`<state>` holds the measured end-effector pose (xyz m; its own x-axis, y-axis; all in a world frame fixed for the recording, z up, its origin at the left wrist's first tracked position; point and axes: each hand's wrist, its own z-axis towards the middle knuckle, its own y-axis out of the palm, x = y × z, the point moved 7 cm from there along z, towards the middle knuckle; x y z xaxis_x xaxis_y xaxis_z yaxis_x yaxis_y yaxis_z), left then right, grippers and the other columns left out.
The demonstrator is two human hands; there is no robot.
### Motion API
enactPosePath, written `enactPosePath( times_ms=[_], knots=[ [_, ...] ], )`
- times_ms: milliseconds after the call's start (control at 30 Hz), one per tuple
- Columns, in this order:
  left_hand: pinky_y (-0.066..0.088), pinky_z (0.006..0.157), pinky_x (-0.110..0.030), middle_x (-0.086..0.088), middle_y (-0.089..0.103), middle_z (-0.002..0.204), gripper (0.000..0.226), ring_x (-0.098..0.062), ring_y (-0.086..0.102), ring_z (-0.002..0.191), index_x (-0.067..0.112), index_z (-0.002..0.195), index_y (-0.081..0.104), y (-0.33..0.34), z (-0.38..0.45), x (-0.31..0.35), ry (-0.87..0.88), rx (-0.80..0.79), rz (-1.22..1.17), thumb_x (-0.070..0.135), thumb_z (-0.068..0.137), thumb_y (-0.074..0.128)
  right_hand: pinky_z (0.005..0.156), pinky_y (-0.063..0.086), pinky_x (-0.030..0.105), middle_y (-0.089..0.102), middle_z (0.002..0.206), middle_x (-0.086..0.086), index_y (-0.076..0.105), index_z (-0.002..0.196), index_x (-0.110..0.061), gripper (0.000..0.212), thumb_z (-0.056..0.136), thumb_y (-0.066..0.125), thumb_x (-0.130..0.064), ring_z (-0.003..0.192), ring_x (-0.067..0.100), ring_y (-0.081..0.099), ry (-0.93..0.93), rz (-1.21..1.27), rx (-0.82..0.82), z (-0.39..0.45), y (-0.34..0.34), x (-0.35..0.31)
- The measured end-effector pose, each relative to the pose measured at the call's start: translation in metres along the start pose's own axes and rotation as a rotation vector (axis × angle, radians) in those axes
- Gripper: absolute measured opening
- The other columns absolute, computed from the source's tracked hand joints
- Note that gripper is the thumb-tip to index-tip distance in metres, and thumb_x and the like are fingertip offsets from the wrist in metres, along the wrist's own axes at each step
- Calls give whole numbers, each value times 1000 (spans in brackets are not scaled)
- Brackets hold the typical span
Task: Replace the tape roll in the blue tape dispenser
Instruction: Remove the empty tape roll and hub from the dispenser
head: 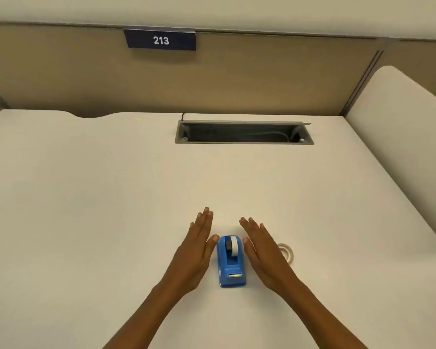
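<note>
A bare cream tabletop [111, 185] in a cubicle. The blue dispenser [230, 263] sits near me between my left hand [195, 250] and right hand [264, 253], each grip spread flat, holding nothing. I judge it small, rigid, smooth plastic; I'd clasp its sides. A spare roll [286, 251] lies just right.

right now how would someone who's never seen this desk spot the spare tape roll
On the pale desk, find the blue tape dispenser between the two hands. The spare tape roll lies flat just beyond the right hand: a loose whitish ring, partly hidden.
</note>
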<state>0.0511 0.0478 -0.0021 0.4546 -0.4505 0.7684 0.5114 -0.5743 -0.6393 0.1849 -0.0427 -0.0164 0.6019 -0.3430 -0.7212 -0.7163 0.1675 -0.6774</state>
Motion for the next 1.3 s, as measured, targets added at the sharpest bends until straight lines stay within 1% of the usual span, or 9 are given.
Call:
enactPosePath(
  times_ms=[67,133,233,400,467,633,833,1033,1300],
  knots=[
    [2,113,-24,35,-9,145,47,2,-6,138,61,125,-7,7,-2,-4,-60,-82,-90,53,89,20,117,15,24,24,153,-11,24,140,-37,41,101,31,-28,143,9,19,38,131,-1,-4,2,4],
    [9,117,-29,28,5,150,45,-3,5,142,60,127,0,12,-7,-8,-84,-105,-167,54,89,23,109,24,11,37,145,-13,29,134,-39,37,100,33,-23,136,6,33,17,213,-20,-11,6,2],
    [19,106,-8,38,21,138,41,4,23,136,62,124,14,16,-12,-8,-109,-129,-300,55,87,29,96,28,-2,44,139,-13,33,134,-34,39,99,37,-18,126,-1,43,6,262,-3,-14,7,2],
    [28,86,7,42,33,127,49,18,36,121,63,120,29,16,-14,-4,-119,-197,-340,62,77,51,86,42,6,52,131,-17,40,138,-29,44,97,45,-15,115,-9,50,-13,344,26,-14,0,-1],
    [31,85,4,46,34,123,65,26,36,113,65,119,31,13,-13,-4,-109,-196,-316,67,64,65,84,44,7,53,131,-15,42,137,-30,46,95,49,-13,114,-8,50,-6,356,31,-13,-1,0],
    [29,87,5,46,33,128,91,24,33,118,65,124,27,14,-15,-8,-71,-219,-253,59,51,81,83,46,14,52,132,-9,44,135,-29,54,88,57,-5,114,-1,50,-14,382,29,-15,3,0],
    [25,89,8,44,30,131,92,24,30,121,65,127,23,17,-15,-11,-34,-192,-233,50,57,82,81,48,16,52,128,-12,44,133,-34,61,82,62,-4,112,-2,50,-38,376,37,-14,2,0],
    [26,87,8,57,30,124,91,25,30,120,64,127,25,18,-15,-15,-37,-183,-251,53,56,81,77,49,17,51,129,-17,42,133,-40,62,78,66,-25,111,-2,52,-56,363,23,-10,2,0],
    [26,83,10,61,28,120,89,28,31,116,67,125,23,20,-15,-18,-51,-183,-255,57,56,79,68,51,23,51,126,-16,51,128,-39,58,76,75,-27,107,3,54,-96,307,47,-3,-3,-7]
  ],
)
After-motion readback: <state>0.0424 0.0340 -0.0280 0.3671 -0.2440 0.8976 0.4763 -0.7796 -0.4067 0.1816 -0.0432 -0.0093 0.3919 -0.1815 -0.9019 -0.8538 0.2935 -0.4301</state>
